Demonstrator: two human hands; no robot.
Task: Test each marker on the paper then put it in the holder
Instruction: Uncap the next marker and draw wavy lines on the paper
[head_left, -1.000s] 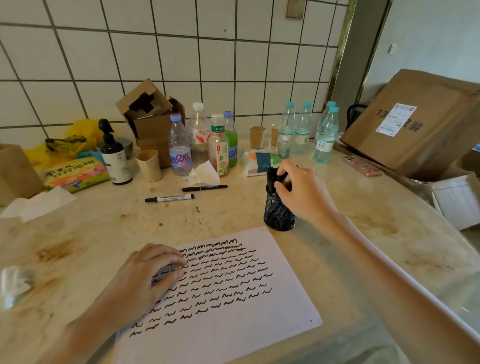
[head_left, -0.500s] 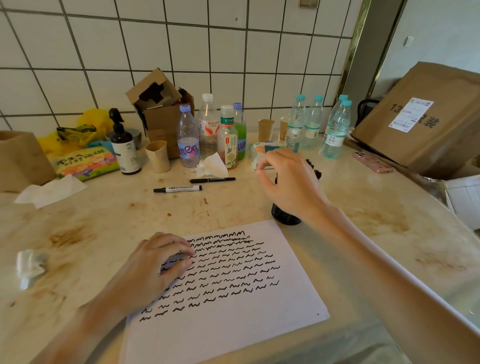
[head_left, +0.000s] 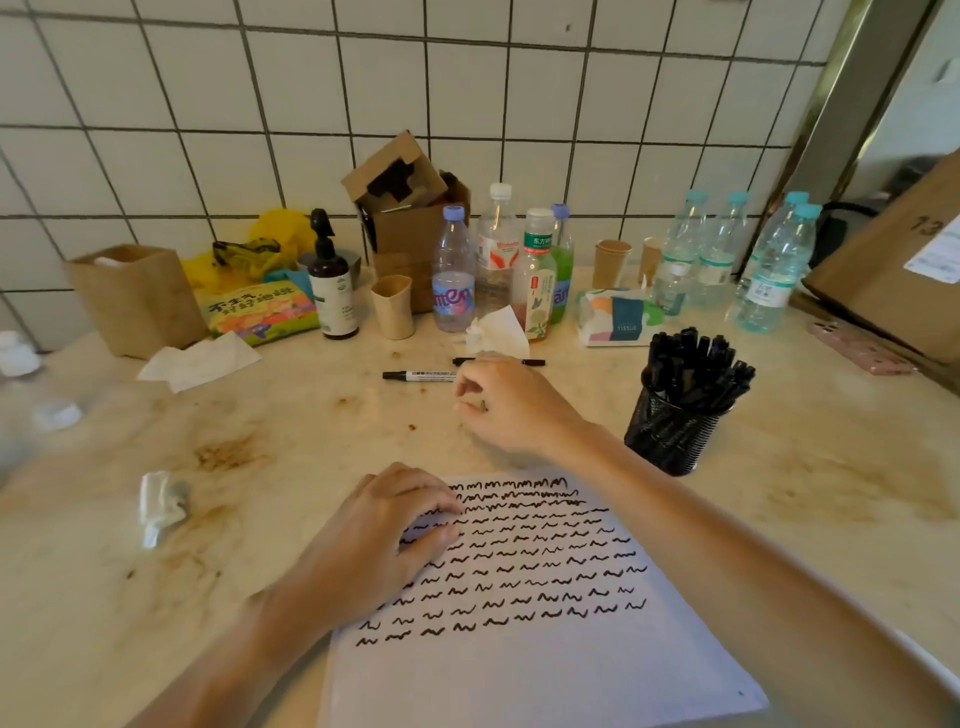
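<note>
Black marker (head_left: 420, 375) beside right hand (head_left: 511, 408)

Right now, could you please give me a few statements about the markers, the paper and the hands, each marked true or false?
1. The left hand rests on the paper. True.
2. The right hand grips a marker. False: it hovers near the white-barrelled marker with its fingers loosely curled, holding nothing.
3. The black mesh holder is full of black markers. True.
4. The paper is blank. False: rows of black squiggles cover its upper part.
5. The slim black marker stands in the holder. False: it lies on the table near the bottles.
</note>
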